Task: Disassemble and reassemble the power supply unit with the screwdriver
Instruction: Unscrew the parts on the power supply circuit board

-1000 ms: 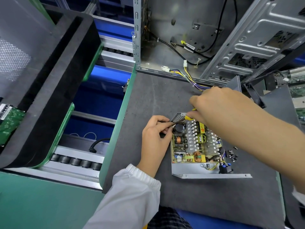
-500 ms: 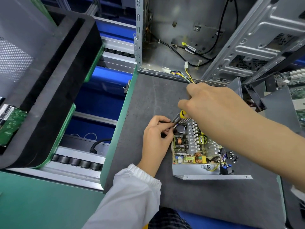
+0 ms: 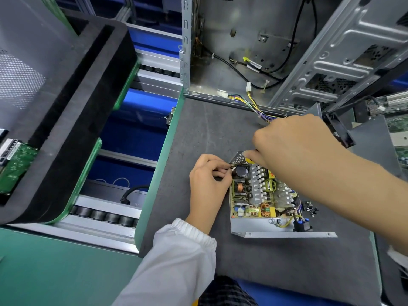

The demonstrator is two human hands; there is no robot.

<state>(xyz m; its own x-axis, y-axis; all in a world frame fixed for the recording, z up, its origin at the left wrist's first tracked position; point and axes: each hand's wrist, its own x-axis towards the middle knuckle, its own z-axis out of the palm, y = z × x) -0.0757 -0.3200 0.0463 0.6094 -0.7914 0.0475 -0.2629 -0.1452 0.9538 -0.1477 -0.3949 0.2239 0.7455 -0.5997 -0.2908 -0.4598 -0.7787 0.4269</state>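
Note:
The open power supply unit (image 3: pixel 260 229) lies on the grey mat, its circuit board with heat sinks, coils and a black capacitor exposed. My left hand (image 3: pixel 207 180) rests at the unit's far left corner and pinches something small beside the perforated metal wall (image 3: pixel 238 157); what it pinches is too small to tell. My right hand (image 3: pixel 293 144) reaches over the unit from the right and grips the screwdriver, of which only a bit of yellow handle (image 3: pixel 250 160) shows; its tip is hidden.
Several loose black screws (image 3: pixel 310 208) lie on the grey mat (image 3: pixel 198 129) right of the unit. An open computer case (image 3: pixel 254 51) with loose cables stands behind. A black foam tray (image 3: pixel 66 111) sits on the roller conveyor at left.
My right hand dropped back down toward the unit's corner after rising slightly. My left hand has stayed at the corner, still pinching.

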